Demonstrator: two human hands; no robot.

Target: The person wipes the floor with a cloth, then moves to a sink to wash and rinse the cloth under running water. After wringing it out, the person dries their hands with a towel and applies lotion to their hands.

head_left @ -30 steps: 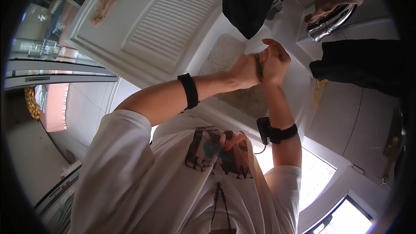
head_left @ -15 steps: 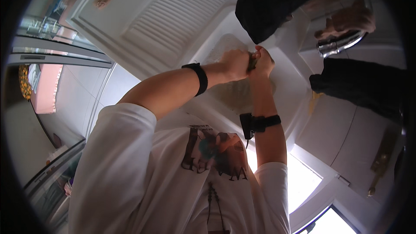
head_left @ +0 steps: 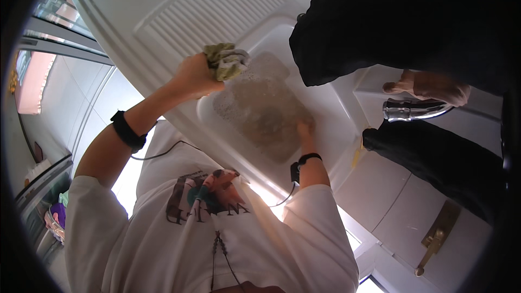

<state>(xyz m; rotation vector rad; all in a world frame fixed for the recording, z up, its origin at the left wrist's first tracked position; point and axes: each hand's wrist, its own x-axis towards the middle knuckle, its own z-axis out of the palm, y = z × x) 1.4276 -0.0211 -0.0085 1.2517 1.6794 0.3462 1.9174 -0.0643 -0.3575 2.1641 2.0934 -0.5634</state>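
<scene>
Cloth (head_left: pixel 227 60) sits bunched in left hand's (head_left: pixel 194 74) closed grip above the sink (head_left: pixel 325 103).

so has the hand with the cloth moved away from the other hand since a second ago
Yes. The left hand with the wrung cloth has swung out toward the ribbed drainboard, while the right hand has dropped into the sink water.

One sink (head_left: pixel 325 103), one cloth (head_left: pixel 226 60), one tap (head_left: pixel 412 111), two wristbands (head_left: pixel 128 131)
</scene>
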